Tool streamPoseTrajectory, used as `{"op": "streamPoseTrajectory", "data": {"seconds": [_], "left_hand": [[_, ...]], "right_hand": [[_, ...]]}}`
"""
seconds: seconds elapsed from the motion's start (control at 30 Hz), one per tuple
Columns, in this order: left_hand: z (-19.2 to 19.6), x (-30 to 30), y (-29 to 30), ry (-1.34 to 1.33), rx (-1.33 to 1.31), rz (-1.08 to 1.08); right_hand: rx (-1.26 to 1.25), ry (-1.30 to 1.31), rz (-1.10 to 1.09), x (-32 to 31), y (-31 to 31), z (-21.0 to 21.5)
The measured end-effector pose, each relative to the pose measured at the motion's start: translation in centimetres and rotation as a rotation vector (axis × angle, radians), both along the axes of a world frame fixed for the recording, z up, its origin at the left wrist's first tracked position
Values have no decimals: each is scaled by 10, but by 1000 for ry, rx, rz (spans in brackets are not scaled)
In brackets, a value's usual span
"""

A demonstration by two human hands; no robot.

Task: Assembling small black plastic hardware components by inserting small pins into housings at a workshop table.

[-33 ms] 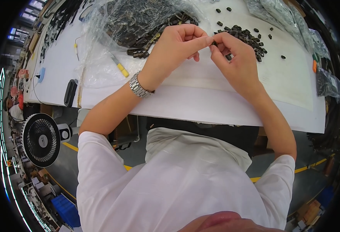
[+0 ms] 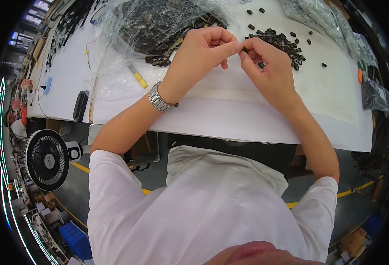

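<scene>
Your hands meet over the white table (image 2: 229, 115).
Your left hand (image 2: 199, 53) and right hand (image 2: 267, 66) pinch a small black part (image 2: 244, 49) together, beside the pile of black parts (image 2: 280, 39).

A yellow-handled tool (image 2: 136, 76) lies under clear plastic sheeting (image 2: 110, 66) on the white counter (image 2: 229, 119). A black fan (image 2: 47, 160) stands on the floor at left, above a blue crate (image 2: 77, 240).
</scene>
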State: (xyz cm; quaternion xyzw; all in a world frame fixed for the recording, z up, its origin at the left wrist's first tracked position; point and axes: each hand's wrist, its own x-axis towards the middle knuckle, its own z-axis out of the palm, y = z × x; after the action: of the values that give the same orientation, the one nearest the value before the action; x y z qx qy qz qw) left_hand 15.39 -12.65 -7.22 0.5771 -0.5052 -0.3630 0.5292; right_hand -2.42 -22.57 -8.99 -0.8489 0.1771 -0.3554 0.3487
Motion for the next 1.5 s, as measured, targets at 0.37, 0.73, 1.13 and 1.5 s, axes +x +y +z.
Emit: {"op": "streamPoseTrajectory", "data": {"seconds": [0.37, 0.73, 1.13, 1.5], "left_hand": [[-2, 69, -13, -565, -55, 258], [-32, 73, -35, -1326, -199, 237], [4, 13, -8, -319, 31, -82], [1, 13, -4, -1022, -517, 84]], "right_hand": [[-123, 159, -243, -17, -28, 26], [-220, 267, -240, -19, -32, 21], [535, -34, 118, -2, -23, 9], [875, -63, 243, -5, -29, 13]]}}
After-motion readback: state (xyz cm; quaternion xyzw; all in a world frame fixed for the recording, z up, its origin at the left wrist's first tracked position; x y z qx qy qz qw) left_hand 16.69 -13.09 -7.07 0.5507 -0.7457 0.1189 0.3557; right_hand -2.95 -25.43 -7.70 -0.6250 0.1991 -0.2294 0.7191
